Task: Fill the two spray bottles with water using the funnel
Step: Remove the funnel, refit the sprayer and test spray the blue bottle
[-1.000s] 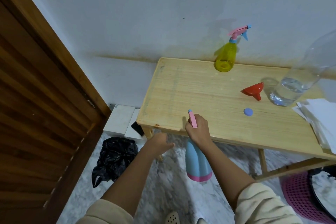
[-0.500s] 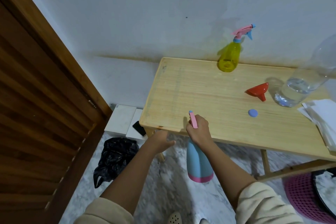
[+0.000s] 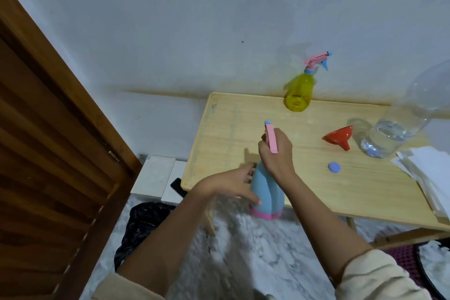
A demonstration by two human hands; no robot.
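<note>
A blue spray bottle (image 3: 266,196) with a pink base hangs over the near edge of the wooden table (image 3: 304,182). My right hand (image 3: 277,153) grips its pink spray head from above. My left hand (image 3: 235,184) touches the bottle's left side with fingers spread around it. A yellow spray bottle (image 3: 300,94) with a pink and blue head stands at the table's back edge by the wall. A red funnel (image 3: 338,137) lies on its side to the right. Beside it stands a large clear water bottle (image 3: 399,124), partly filled. A small blue cap (image 3: 334,167) lies on the table.
White papers (image 3: 423,168) lie at the table's right edge. A wooden slatted door (image 3: 43,153) stands at the left. On the floor are a black plastic bag (image 3: 143,224), white boxes (image 3: 155,175) with a phone (image 3: 178,187), and a purple basket (image 3: 409,258).
My right hand has lifted the blue spray bottle from below the table edge up to table height. My left hand has moved right and now touches the bottle's side.
</note>
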